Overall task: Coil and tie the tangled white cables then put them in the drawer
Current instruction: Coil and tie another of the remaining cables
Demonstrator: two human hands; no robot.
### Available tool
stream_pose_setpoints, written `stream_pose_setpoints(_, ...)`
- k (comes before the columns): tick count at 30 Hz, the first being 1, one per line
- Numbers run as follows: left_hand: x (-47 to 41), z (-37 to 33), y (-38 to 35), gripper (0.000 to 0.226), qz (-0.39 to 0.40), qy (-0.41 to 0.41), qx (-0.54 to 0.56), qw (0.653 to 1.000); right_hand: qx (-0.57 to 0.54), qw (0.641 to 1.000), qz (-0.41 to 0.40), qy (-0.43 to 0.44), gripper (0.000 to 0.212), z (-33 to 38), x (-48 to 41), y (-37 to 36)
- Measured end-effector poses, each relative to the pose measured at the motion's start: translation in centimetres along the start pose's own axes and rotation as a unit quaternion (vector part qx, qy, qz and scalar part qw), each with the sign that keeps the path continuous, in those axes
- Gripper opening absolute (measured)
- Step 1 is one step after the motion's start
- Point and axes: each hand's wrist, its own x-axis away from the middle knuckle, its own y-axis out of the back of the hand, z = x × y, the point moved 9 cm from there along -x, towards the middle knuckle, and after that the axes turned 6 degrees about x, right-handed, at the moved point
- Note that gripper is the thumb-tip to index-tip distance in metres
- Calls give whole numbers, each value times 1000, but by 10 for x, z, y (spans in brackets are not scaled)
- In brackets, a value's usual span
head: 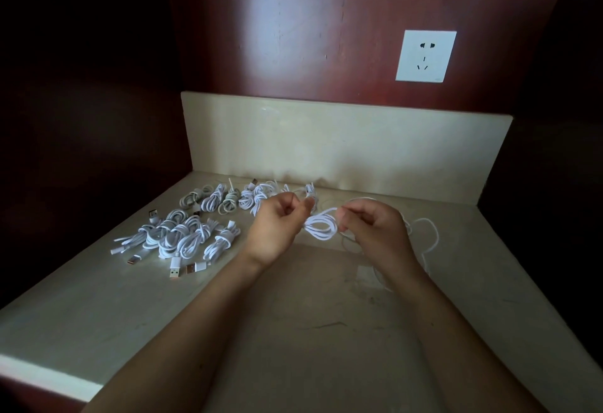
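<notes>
- The wall socket sits on the dark red wooden panel, above the pale upstand at the back of the table; every place below is told from it.
- Both hands are raised over the table, below the socket and to its left.
- The right hand, the one nearer the socket, has its fingers curled and grips the right end of a small coil of white cable. The coil's few loops lie flat and run leftward from its fingertips.
- The left hand, further left of the socket, is clenched with the palm turned up. Its thumb and forefinger seem to pinch a strand of the same cable at the top, though blur there leaves the contact uncertain. The coil's left end is just beside the heel of this hand.
- The uncoiled tail of the cable curves over the table almost straight below the socket, behind the right hand's wrist, and is partly hidden by that arm.
- Finished tied bundles lie well to the socket's lower left in two groups:
  - a far row close to the foot of the upstand, reaching right as far as the left hand;
  - a nearer cluster, further left and lower, with several USB plugs sticking out toward the table's front edge.
- The bundles rest on the table, apart from both hands.
</notes>
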Motion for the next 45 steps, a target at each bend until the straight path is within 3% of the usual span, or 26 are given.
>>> stream_pose_setpoints(5, 3, -2, -14, 45, 73, 35, 49, 996, -56, 998, 20, -21, 11, -4, 2, -9)
stream_pose_setpoints(9, 6, -6, -19, 45, 89, 40, 61, 993, -80, 993, 49, -66, 14, -10, 10, -23)
stream_pose_setpoints(14, 5, -14, -10, 46, 22, 34, 140, 989, 60, 993, 102, -29, 42, -14, 15, -41)
stream_pose_setpoints(15, 3, -15, -5, 46, -1, 20, 139, 990, 78, 990, 119, -19, 40, -12, 17, -47)
stream_pose_setpoints(17, 1, -15, 6, 46, -44, -15, 114, 992, 131, 978, 160, 10, 29, -9, 21, -59)
stream_pose_setpoints(20, 0, -11, 19, 46, -87, -54, 56, 993, 262, 945, 182, 75, 38, 0, 29, -68)
stream_pose_setpoints(23, 0, -5, 24, 41, -93, -69, -9, 993, 312, 925, 170, 130, 37, 16, 34, -65)
stream_pose_setpoints(25, -1, -1, 22, 40, -83, -65, -73, 992, 308, 928, 151, 146, 26, 27, 33, -58)
stream_pose_setpoints(30, 0, -5, 2, 38, -7, -61, -132, 989, 233, 963, 52, 123, 23, 33, 20, -26)
stream_pose_setpoints(34, 4, -12, -19, 37, 70, -70, -60, 993, 176, 980, 16, 91, 26, 19, 8, -14)
stream_pose_setpoints(39, 8, -10, -32, 60, 110, -45, 46, 992, -7, 999, 32, 4, 13, 3, 1, -9)
stream_pose_setpoints(42, 10, -12, -29, 59, 84, -37, 85, 992, -34, 998, 52, -32, 15, -10, 1, -15)
stream_pose_setpoints(45, 9, -13, -20, 45, 23, -13, 109, 994, 51, 996, 71, 17, 19, -5, 6, -24)
